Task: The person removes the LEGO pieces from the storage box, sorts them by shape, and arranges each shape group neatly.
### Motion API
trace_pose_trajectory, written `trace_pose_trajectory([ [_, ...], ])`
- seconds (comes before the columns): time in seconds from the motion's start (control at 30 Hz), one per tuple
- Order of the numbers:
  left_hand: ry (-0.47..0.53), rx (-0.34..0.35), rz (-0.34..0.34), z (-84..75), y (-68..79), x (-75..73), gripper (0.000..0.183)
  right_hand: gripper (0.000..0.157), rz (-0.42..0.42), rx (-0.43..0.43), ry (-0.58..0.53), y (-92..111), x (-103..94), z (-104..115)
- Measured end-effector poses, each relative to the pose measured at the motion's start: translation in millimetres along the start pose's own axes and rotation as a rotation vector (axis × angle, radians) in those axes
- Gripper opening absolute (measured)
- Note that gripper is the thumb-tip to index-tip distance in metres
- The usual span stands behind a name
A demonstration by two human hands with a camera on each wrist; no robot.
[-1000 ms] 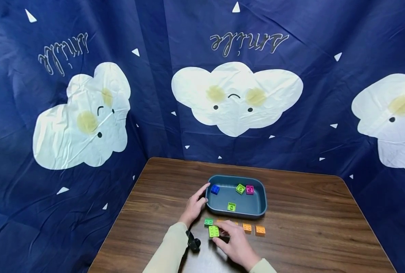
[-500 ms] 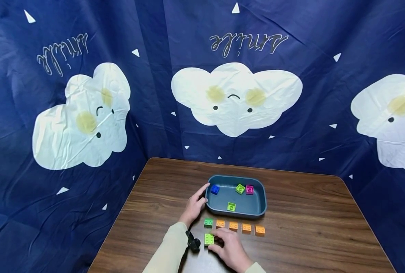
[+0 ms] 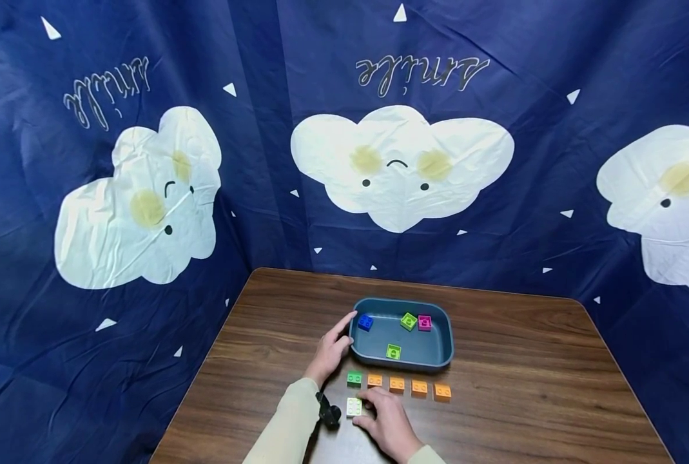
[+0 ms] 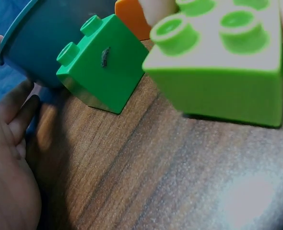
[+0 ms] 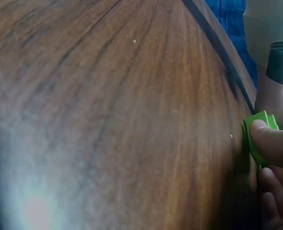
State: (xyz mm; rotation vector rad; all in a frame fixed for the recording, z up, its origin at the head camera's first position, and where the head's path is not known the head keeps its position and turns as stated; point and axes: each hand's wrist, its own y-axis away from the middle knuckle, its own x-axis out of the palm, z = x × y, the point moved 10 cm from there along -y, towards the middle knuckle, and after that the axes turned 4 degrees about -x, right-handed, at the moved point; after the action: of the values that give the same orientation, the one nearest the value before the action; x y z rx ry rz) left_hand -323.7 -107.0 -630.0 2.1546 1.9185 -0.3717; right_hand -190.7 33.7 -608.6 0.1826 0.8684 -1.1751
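A lime-green toy brick [image 3: 354, 407] with studs on top is pinched between the thumb and fingers of my right hand [image 3: 386, 422]. In the left wrist view the lime brick [image 4: 218, 91] sits at or just above the table; glare whitens its top. Behind it stands a narrower green brick [image 3: 354, 379] with a small dark mark on its side. My left hand [image 3: 328, 353] has its index finger and thumb extended against the left side of a blue-grey tray [image 3: 402, 365]. The right wrist view shows my right thumb [image 5: 276, 143] pressed on the lime brick's side.
Several orange bricks, one at the right end [image 3: 443, 392], continue the row from the green brick. Inside the tray lie a blue brick [image 3: 365, 322], a magenta brick [image 3: 425, 323] and two lime bricks [image 3: 408, 321]. A blue curtain hangs behind the wooden table [image 3: 524, 361].
My right hand has moved the lime brick left and nearer to me, from over the row to in front of the green brick. The left hand and tray stay put.
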Motion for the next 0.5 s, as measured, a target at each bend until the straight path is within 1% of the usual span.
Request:
trace_pose_trajectory([
  [0.2, 0.004, -0.003, 0.002, -0.6, -0.9, -0.3, 0.065, 0.036, -0.041, -0.021, 0.051, -1.6, 2.4, -0.4],
  [0.37, -0.024, 0.012, -0.007, -1.7, -0.6, -1.0, 0.065, 0.036, -0.067, -0.035, 0.066, -1.6, 3.8, -0.3],
  [0.5, -0.016, 0.009, -0.01, -0.2, -1.0, -0.8, 0.065, 0.037, -0.078, -0.033, 0.069, -1.3, 4.1, -0.6],
])
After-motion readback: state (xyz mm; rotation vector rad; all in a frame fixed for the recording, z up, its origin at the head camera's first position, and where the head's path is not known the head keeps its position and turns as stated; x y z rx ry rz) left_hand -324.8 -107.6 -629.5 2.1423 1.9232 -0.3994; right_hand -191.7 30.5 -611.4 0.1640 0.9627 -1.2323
